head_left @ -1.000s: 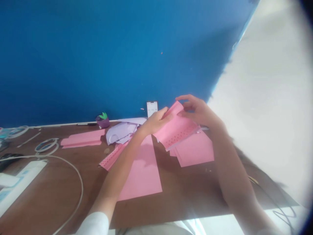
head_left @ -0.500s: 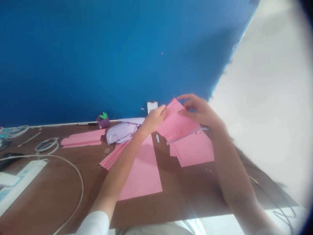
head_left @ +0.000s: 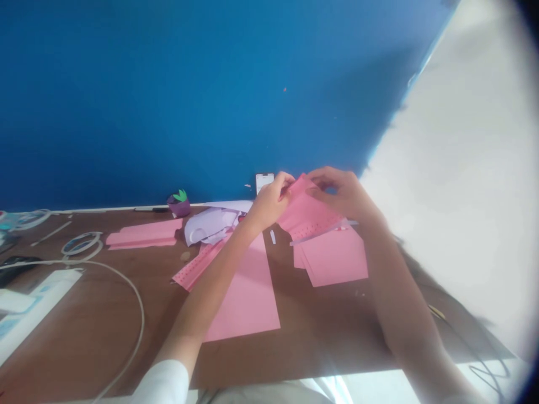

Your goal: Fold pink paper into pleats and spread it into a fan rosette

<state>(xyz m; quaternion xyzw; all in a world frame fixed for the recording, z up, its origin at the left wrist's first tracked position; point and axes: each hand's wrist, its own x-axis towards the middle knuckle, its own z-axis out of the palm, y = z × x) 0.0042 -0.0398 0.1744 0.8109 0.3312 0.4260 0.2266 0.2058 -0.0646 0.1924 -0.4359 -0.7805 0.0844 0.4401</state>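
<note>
The hands have drawn together since the earlier frames: the left hand (head_left: 269, 201) and right hand (head_left: 343, 193), then set apart along the top edge of the dotted sheet (head_left: 309, 216), now nearly meet at its upper corner. That corner, a flat point half a second ago, now curls between the fingertips, and the sheet hangs steeper and looks narrower.

The desk (head_left: 105, 314) is brown, under a blue wall (head_left: 168, 84). A long pink sheet (head_left: 248, 292) lies flat below the left forearm, and a pink stack (head_left: 337, 258) lies under the held sheet. A perforated strip (head_left: 197, 268) and lilac paper (head_left: 210, 224) lie to the left.

The dotted sheet is pink with rows of small dark dots near its lower edge, held above the desk, tilted. Both hands pinch its top corner, fingers narrow and closed on the paper.
</note>
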